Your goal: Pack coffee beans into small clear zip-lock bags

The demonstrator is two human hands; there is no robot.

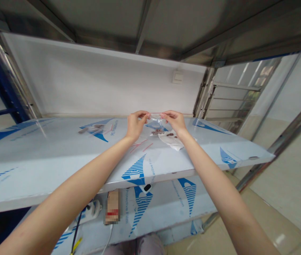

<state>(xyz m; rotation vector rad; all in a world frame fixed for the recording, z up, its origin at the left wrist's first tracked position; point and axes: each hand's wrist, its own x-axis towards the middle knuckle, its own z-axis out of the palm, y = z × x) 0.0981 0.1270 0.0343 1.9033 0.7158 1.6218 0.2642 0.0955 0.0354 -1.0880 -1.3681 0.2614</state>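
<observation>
Between my two hands a small clear zip bag (156, 120) with a red seal line is held up by its top corners. My left hand (137, 122) pinches the left corner, and my right hand (174, 122) pinches the right one. Small brown pieces (157, 132) show at the bag's lower part; whether they are inside or behind it I cannot tell. Just below my right hand, a white sheet (172, 142) lies on the shelf with a few more brown pieces (171, 134). Several flat clear bags with red strips (141, 145) lie below my left hand.
The film-covered shelf (86, 163) carries filled clear bags (95, 128) at the left. A metal shelf (107, 24) hangs overhead. On the lower level are a power strip (91, 210), a blurred-out phone-shaped object (112, 207) with a cable and a small white device (147, 188).
</observation>
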